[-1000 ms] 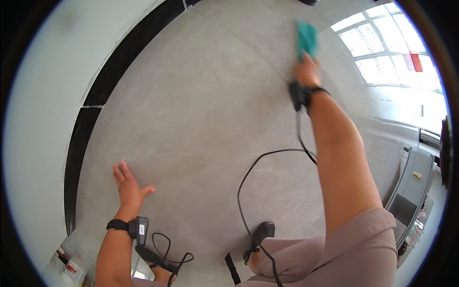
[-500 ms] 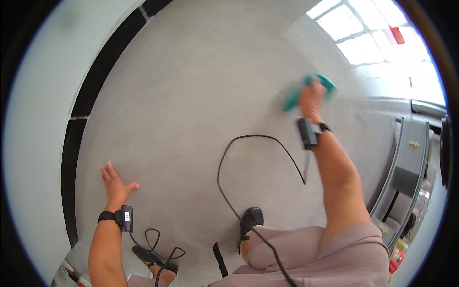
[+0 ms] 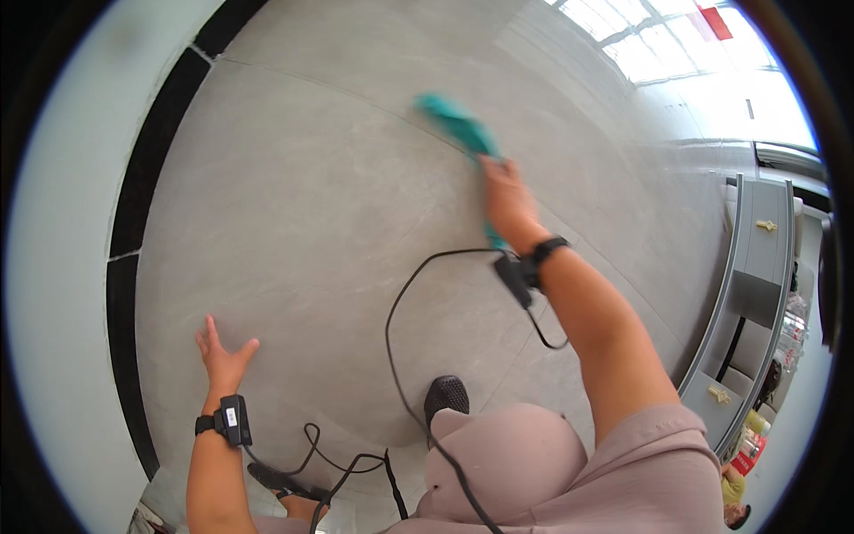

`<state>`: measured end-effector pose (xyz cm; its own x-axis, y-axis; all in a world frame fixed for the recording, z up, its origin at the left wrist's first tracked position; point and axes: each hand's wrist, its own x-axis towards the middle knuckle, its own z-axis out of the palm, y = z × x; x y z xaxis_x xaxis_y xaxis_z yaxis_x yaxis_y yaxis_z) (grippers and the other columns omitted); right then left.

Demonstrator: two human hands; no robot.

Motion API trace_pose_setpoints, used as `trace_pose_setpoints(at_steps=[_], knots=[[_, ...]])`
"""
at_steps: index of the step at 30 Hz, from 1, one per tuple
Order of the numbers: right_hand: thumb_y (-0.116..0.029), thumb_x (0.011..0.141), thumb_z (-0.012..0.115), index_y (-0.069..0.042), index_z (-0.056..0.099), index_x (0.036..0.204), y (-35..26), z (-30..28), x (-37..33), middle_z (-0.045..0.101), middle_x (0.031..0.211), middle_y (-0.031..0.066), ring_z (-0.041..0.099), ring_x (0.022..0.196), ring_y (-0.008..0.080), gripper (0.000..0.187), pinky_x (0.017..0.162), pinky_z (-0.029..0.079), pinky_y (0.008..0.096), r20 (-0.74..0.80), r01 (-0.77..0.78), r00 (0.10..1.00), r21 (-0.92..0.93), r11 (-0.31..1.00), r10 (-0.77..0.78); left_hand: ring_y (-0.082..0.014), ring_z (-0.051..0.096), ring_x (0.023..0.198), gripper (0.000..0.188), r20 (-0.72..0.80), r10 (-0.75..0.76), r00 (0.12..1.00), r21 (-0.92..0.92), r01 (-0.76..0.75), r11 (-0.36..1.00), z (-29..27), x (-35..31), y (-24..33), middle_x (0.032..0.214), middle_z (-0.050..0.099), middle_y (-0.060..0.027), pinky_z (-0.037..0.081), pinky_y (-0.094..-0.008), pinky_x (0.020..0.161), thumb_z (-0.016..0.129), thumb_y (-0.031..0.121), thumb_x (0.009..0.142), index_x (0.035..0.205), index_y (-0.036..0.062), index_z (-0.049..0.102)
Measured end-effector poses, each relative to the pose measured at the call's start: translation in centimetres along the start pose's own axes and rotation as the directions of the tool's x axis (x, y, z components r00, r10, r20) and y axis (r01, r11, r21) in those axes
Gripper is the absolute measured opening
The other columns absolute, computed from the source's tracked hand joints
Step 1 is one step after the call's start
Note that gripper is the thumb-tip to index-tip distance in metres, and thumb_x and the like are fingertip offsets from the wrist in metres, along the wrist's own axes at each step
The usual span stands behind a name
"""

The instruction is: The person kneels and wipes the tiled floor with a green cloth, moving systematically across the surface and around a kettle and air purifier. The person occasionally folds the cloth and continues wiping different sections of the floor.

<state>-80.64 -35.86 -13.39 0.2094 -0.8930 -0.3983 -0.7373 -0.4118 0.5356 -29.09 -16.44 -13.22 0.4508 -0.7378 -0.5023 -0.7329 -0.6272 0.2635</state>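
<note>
My right hand (image 3: 511, 200) is closed on a teal cloth (image 3: 461, 125), which trails away past the fingers over the grey tiled floor (image 3: 311, 205). A small teal end of it also shows below the palm. The cloth is blurred by motion. On the left, my left hand (image 3: 224, 356) has its fingers spread and holds nothing. It is low by the floor; whether it rests there I cannot tell. Both wrists carry a strapped black box (image 3: 235, 420) with a cable.
A black cable (image 3: 391, 311) loops over the floor between my arms. A black skirting (image 3: 124, 294) edges the white wall at left. To the right stands a grey cabinet (image 3: 772, 227) with gold handles. My black shoe (image 3: 447, 396) is near the bottom.
My right hand has swept leftward and a little nearer with the cloth, which now stretches out to the far left of it. The left hand stays spread, in about the same place.
</note>
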Motion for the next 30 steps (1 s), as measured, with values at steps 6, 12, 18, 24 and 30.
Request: trace_pose_setpoints(at_steps=[6, 12, 18, 24, 30], knots=[[-0.008, 0.075, 0.061, -0.002, 0.054, 0.127, 15.2, 18.7, -15.7, 0.062, 0.113, 0.0248, 0.06, 0.107, 0.0367, 0.052, 0.094, 0.046, 0.0431, 0.667, -0.897, 0.355, 0.441, 0.037, 0.654, -0.0463, 0.014, 0.14, 0.123, -0.038, -0.06, 0.997, 0.108, 0.064, 0.992, 0.8, -0.7, 1.9, 0.152, 0.001, -0.0314, 0.03, -0.0497, 0.11, 0.088, 0.022, 0.061, 0.151, 0.0215, 0.006], [0.0, 0.079, 0.054, -0.002, 0.052, 0.129, 11.5, 8.7, -10.3, 0.058, 0.111, 0.0181, 0.054, 0.101, 0.0358, 0.051, 0.092, 0.042, 0.0412, -0.067, -0.376, 0.507, 0.88, 0.291, 0.859, -0.0454, 0.012, 0.14, 0.124, -0.014, -0.121, 0.993, 0.05, 0.121, 0.991, 0.2, -1.1, 3.0, 0.154, -0.002, -0.0261, 0.032, -0.0479, 0.11, 0.087, 0.012, 0.061, 0.151, 0.0231, 0.003], [0.004, 0.081, 0.05, -0.016, 0.037, 0.141, -4.7, -8.3, -1.8, 0.043, 0.13, 0.0127, 0.058, 0.102, 0.0315, 0.065, 0.076, 0.056, 0.0383, 0.001, 0.137, 0.978, 0.748, 0.649, -0.208, -0.0463, 0.013, 0.14, 0.129, 0.066, -0.264, 0.962, 0.07, 0.259, 0.963, -1.2, -1.2, 5.4, 0.155, -0.003, -0.0233, 0.035, -0.0474, 0.109, 0.088, 0.01, 0.059, 0.151, 0.0262, -0.001], [0.002, 0.082, 0.052, -0.017, 0.038, 0.139, -9.3, -14.3, 5.8, 0.046, 0.122, 0.0092, 0.064, 0.091, 0.0285, 0.062, 0.075, 0.055, 0.0372, -0.272, 0.404, 0.915, 0.586, 0.703, -0.299, -0.0476, 0.011, 0.14, 0.135, 0.111, -0.323, 0.94, 0.137, 0.307, 0.942, -1.5, -0.7, 6.4, 0.156, -0.004, -0.0205, 0.036, -0.0487, 0.109, 0.089, 0.01, 0.057, 0.149, 0.0297, -0.007], [0.006, 0.083, 0.049, -0.016, 0.039, 0.138, -8.2, -17.7, 9.2, 0.047, 0.124, 0.0124, 0.06, 0.1, 0.0353, 0.06, 0.084, 0.052, 0.0434, -0.07, 0.185, 0.975, 0.778, 0.601, -0.21, -0.05, 0.001, 0.141, 0.136, 0.159, -0.275, 0.948, 0.113, 0.259, 0.959, -1.9, -0.6, 6.2, 0.155, -0.009, -0.0218, 0.025, -0.0557, 0.112, 0.088, 0.009, 0.06, 0.148, 0.0296, -0.014]])
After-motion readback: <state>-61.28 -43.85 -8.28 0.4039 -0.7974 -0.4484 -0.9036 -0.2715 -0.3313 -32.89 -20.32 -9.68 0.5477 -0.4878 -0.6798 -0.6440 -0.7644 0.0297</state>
